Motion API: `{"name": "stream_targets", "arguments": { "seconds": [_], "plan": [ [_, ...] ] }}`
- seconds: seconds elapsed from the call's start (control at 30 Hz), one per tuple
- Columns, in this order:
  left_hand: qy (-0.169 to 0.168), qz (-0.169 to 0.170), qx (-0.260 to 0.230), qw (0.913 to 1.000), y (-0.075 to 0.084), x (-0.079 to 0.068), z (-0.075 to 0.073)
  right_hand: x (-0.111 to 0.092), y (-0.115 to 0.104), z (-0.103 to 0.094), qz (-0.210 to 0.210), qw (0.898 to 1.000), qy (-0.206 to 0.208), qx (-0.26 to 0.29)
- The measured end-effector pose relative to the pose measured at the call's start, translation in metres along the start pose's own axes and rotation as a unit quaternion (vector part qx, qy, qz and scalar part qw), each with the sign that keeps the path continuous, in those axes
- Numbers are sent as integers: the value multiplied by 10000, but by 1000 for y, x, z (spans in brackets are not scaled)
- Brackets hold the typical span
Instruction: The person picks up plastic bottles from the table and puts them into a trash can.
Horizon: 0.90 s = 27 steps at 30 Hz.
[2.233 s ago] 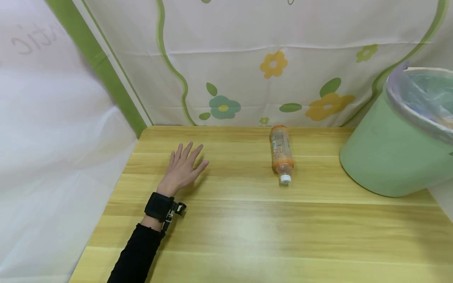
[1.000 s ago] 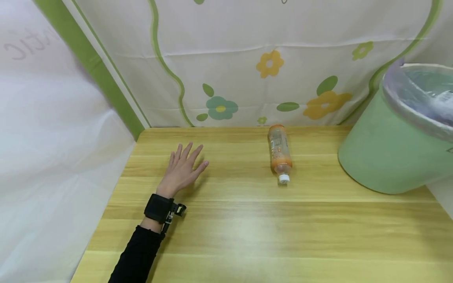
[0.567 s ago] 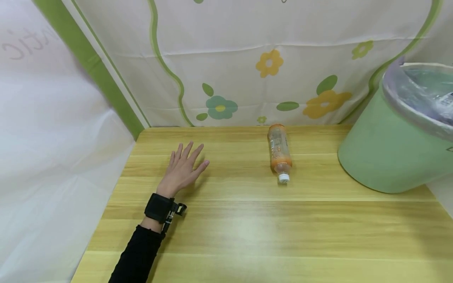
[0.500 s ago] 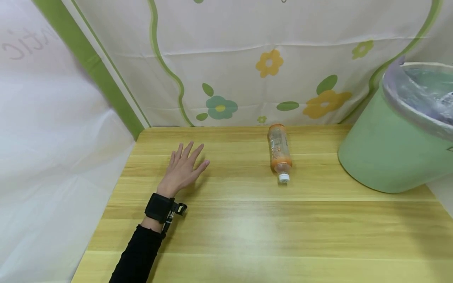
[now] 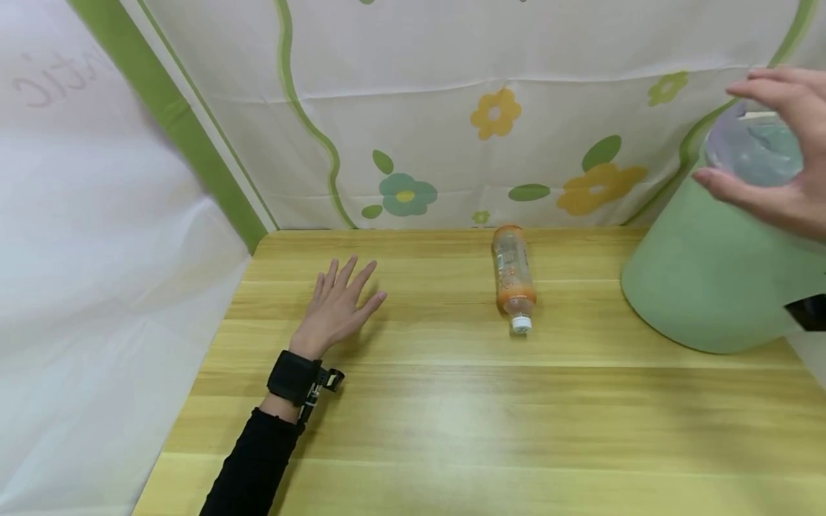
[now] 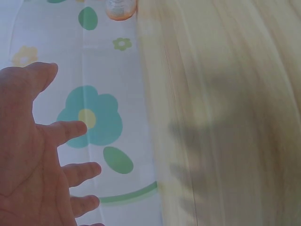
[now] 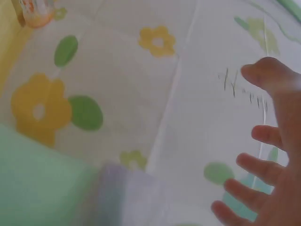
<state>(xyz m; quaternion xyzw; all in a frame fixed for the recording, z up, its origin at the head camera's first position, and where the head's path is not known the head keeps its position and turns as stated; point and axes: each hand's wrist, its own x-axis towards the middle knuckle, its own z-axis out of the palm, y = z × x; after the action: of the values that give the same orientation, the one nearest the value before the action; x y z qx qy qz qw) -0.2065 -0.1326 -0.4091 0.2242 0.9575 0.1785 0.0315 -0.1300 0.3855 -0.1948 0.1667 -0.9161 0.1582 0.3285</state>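
My left hand [image 5: 332, 312] is over the left part of the wooden table with its fingers spread, holding nothing. To its right lies a plastic bottle [image 5: 513, 279] with orange ends and a white cap, cap toward me; its base also shows at the top of the left wrist view [image 6: 121, 8]. At the right edge my right hand [image 5: 790, 150] is in front of the green trash bin [image 5: 716, 265], thumb and fingers apart with nothing between them. In the right wrist view, the fingers are spread against the curtain.
The bin stands at the table's right side, lined with a thin plastic bag [image 5: 742, 150]. A white curtain [image 5: 413, 57] with printed flowers hangs along the table's [image 5: 413, 444] back edge. White cloth [image 5: 97, 287] covers the left side.
My right hand has come into the head view from the right, in front of the bin. The left hand and the bottle stay in place; the head view shifts slightly.
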Motion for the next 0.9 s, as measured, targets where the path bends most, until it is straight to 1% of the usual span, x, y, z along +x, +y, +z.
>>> {"name": "stream_targets", "arguments": {
  "seconds": [0.07, 0.17, 0.3, 0.43, 0.57, 0.77, 0.9],
  "plan": [
    [10, -9, 9, 10000, 0, 0, 0, -3, -9, 6, -303, 9995, -67, -54],
    [20, -10, -4, 10000, 0, 0, -1, -8, -17, 17, -645, 9977, -219, -69],
    [-28, 19, -27, 10000, 1, 0, -1, -17, -22, 36, -810, 9949, -592, 138],
    [-50, 43, -59, 10000, 3, 1, 0, -31, -21, 62, -850, 9917, -866, 432],
    [-57, 62, -62, 9999, 5, 1, 0, -51, -21, 93, -823, 9885, -1120, 599],
    [-128, 81, -22, 9999, 8, 2, 2, -93, -20, 142, -674, 9817, -1682, 593],
    [-128, 140, 48, 9998, 11, 2, 3, -122, -20, 168, -565, 9769, -1984, 558]
  ]
}}
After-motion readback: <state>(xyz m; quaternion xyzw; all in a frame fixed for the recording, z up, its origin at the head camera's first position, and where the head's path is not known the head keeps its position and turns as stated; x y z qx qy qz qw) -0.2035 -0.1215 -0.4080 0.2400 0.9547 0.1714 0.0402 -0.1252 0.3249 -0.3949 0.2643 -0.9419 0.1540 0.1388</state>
